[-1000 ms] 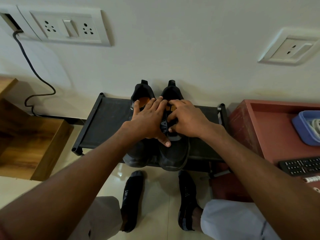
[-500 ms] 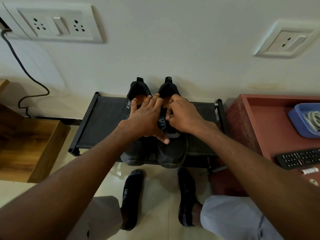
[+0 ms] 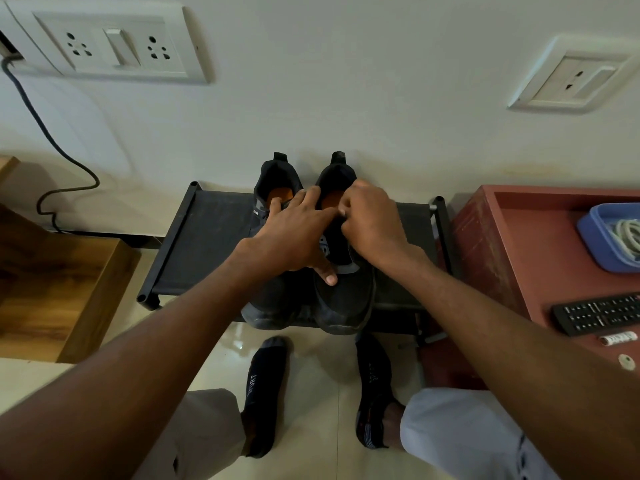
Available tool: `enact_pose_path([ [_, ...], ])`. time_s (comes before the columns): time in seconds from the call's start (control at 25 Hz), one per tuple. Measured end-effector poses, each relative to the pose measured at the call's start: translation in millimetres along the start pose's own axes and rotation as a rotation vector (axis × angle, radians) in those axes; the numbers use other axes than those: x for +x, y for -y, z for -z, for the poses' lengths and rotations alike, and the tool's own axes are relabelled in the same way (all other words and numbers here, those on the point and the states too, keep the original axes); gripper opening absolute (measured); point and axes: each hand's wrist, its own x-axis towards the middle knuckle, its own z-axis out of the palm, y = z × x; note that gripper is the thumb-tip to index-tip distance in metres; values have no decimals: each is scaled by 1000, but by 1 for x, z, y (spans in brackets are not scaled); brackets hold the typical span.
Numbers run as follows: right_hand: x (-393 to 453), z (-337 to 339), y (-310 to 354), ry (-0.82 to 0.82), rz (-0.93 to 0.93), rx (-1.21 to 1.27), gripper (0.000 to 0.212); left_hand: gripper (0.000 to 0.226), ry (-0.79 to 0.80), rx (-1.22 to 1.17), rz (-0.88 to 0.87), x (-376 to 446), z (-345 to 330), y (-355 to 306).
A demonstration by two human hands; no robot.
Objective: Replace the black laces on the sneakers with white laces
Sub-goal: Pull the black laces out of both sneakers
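Two black sneakers with orange insoles stand side by side on a low black rack (image 3: 207, 244), heels to the wall. My left hand (image 3: 294, 237) lies flat across both; its fingers reach the left sneaker (image 3: 277, 174) and its thumb presses the right sneaker (image 3: 346, 303) near the toe. My right hand (image 3: 374, 223) is curled over the right sneaker's tongue by the collar, its fingertips pinching the black lace, which it mostly hides. White laces (image 3: 628, 233) lie coiled in a blue tray (image 3: 595, 230) at the right.
The tray sits on a red table (image 3: 512, 244) to the right, with a black remote (image 3: 599, 313) nearer me. A wooden unit (image 3: 52, 289) stands at the left, and a cable (image 3: 45, 133) hangs down the wall. My socked feet (image 3: 266, 382) are on the tiles below the rack.
My right hand has slid up the right sneaker from mid-tongue to the collar, fingers curling tighter. My left hand stays pressed on the shoes.
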Motion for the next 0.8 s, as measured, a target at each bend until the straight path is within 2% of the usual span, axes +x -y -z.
enact_pose_path([
  [0.16, 23, 34, -11, -87, -354, 478, 17, 87, -11, 5, -15, -3, 0, -1],
  [0.2, 25, 47, -13, -70, -395, 526, 19, 81, -12, 12, -20, -3, 0, -1],
  [0.24, 25, 61, -16, -24, -393, 466, 21, 74, -30, 22, -31, -3, 1, -1],
  [0.32, 19, 85, -26, 206, -344, 148, 21, 56, -71, 24, -54, -3, 4, -6],
  [0.4, 3, 95, -32, 598, -333, -148, 13, 43, -54, -15, -62, -4, 3, -14],
  [0.44, -6, 97, -31, 777, -323, -251, 15, 40, -32, -27, -59, -4, 2, -19],
  [0.48, -14, 95, -30, 881, -281, -316, 26, 37, -16, -38, -49, -5, 0, -24],
  [0.52, -17, 91, -27, 897, -210, -340, 38, 34, -15, -53, -34, -4, -2, -27],
  [0.6, -16, 83, -19, 784, -57, -240, 66, 27, -49, -92, 4, -3, -3, -32],
  [0.68, -12, 72, -12, 751, -13, -106, 95, 18, -83, -109, 32, -2, -1, -33],
  [0.8, -15, 51, -10, 716, -7, -122, 112, 14, -117, -152, -15, -2, 3, -31],
])
